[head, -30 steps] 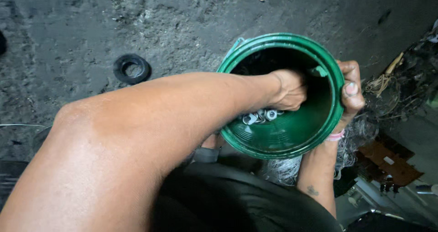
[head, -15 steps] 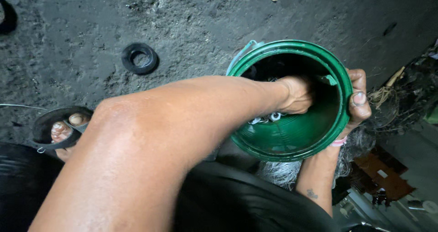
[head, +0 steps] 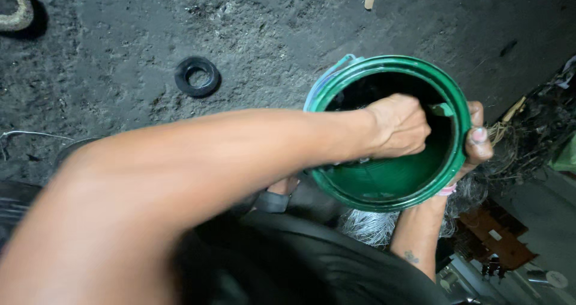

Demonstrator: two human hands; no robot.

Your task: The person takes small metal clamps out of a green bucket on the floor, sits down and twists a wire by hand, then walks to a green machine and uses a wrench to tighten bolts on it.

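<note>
Left hand [head: 399, 127] is reaching into the green bucket [head: 360, 185] at centre right of the frame, fingers curled down and bunched together inside it. Fingertips are pointing away and hidden by the knuckles, so cannot tell if they are pinching anything. Right hand [head: 477, 140] is gripping the bucket's right rim from outside, fingers wrapped and pressed against the wall; only the fingertips and one nail are showing over the edge, the palm is hidden behind the bucket. The bucket is being held tilted toward the camera, above a dark tyre [head: 312, 263] at the bottom. The bucket's bottom is mostly dark or covered by the left forearm. A small black rubber ring [head: 197, 76] is lying on the grimy ground [head: 270, 35] at upper left of centre. Clutter at the right edge is too blurred to make out.
</note>
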